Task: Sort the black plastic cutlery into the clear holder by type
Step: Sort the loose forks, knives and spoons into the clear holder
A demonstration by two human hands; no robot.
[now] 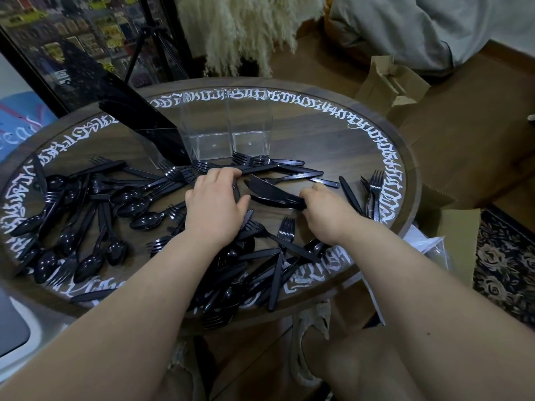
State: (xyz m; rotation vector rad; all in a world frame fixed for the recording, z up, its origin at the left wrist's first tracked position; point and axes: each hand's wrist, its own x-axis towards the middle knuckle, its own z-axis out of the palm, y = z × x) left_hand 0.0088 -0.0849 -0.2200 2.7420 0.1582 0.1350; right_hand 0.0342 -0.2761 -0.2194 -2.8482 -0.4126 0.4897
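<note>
Black plastic forks, spoons and knives lie scattered over a round wooden table with white lettering round its rim. The clear holder stands at the table's middle back. Its left compartment holds a bundle of black knives leaning left; the other two compartments look empty. My right hand grips a small bunch of black knives by their handles, blades pointing left. My left hand lies over the pile, its fingers curled on a black piece near the holder's base.
Cardboard boxes stand right of the table, with a patterned rug at the far right. A tripod and pale pampas grass rise behind the table. Forks lie near the right rim.
</note>
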